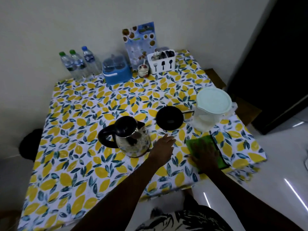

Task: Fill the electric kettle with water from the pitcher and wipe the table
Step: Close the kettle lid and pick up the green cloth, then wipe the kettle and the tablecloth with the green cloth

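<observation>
Cloth near table edge, right hand flat atop; left hand spread.

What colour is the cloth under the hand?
Green, with a dark edge: the cloth shows best in the head view.

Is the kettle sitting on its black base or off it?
Off it. The kettle stands upright on the tablecloth, and the base lies bare beside it.

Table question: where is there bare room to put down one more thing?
The wide near-left stretch of the table in front of the kettle, and the middle strip between kettle and bottles. Crowded: the back edge, and the right side with pitcher, base, cloth.
</observation>
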### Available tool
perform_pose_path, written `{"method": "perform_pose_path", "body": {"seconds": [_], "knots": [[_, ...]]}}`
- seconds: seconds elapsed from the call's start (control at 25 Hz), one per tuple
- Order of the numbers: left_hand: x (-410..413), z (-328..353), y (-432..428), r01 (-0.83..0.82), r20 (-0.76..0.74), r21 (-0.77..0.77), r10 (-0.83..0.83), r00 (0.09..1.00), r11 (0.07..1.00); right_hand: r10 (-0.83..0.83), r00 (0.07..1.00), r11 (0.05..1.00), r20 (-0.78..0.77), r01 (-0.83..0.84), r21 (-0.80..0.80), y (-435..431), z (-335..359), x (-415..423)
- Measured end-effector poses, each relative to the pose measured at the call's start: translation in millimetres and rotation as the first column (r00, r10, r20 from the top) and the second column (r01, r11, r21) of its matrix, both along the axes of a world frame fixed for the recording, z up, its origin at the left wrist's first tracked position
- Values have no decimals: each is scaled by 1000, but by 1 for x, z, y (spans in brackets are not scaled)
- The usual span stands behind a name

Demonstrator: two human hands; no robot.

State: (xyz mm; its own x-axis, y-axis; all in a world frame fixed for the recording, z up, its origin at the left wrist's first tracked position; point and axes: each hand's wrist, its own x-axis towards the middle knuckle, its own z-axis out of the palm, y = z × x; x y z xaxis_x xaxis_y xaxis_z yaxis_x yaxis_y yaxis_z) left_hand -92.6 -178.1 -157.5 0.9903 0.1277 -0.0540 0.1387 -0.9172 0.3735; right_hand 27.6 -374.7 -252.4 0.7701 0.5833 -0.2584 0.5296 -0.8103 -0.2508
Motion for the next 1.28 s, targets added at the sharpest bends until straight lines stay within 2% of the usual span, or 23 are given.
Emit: {"method": "perform_pose_path", "body": {"seconds": [0.12, 0.2, 0.28, 0.4, 0.48, 0.56, 0.68, 0.8, 0.84, 0.88, 0.96, 1.04, 1.08, 1.2, 1.24, 1.28], "knots": [[11, -17, -20, -8, -47, -71, 4, 999, 997, -9, 1000, 997, 3, 9, -81, -19, -3, 2], [12, -26, -24, -9, -52, -100, 4, 999, 995, -9, 1000, 999, -28, 8, -39, -21, -3, 10], [13, -29, -22, -20, -59, -103, 14, 998, 994, 28, 1000, 997, 10, -29, 67, -18, -8, 22], [11, -18, -12, -76, 20, -96, 78, 997, 992, 75, 994, 971, 81, -91, 223, -7, -5, 24], [5, -5, 1, -113, 92, -90, 122, 988, 989, -5, 1000, 917, 27, -6, 399, 12, 14, 12], [-7, 15, 17, -163, 183, -78, 175, 967, 983, -115, 991, 801, -74, 137, 582, 42, 47, -3], [-34, 50, 47, -291, 401, -78, 298, 866, 953, -86, 977, 623, -194, 204, 755, 98, 113, -30], [-72, 68, 90, -546, 516, -150, 537, 667, 824, 46, 983, 539, -175, 124, 833, 163, 161, -44], [-86, 66, 107, -612, 489, -175, 608, 625, 771, 90, 983, 544, -158, 84, 835, 185, 170, -52], [-98, 65, 122, -633, 429, -202, 648, 629, 747, 132, 982, 583, -132, 31, 812, 205, 177, -63], [-113, 60, 142, -560, 299, -295, 631, 715, 774, 186, 981, 735, 46, -170, 656, 237, 177, -87], [-120, 66, 149, -485, 231, -379, 588, 775, 788, 233, 949, 834, 213, -308, 458, 257, 169, -97], [-121, 68, 151, -472, 224, -391, 579, 784, 790, 231, 953, 866, 195, -293, 405, 263, 168, -94], [-124, 76, 161, -466, 205, -376, 562, 801, 801, 116, 992, 919, -58, -85, 386, 279, 176, -89], [-126, 76, 164, -477, 177, -376, 567, 804, 795, 110, 993, 930, 32, -114, 349, 279, 173, -95], [-127, 76, 167, -484, 152, -375, 568, 809, 790, 132, 968, 928, 211, -196, 316, 274, 166, -105]]}}
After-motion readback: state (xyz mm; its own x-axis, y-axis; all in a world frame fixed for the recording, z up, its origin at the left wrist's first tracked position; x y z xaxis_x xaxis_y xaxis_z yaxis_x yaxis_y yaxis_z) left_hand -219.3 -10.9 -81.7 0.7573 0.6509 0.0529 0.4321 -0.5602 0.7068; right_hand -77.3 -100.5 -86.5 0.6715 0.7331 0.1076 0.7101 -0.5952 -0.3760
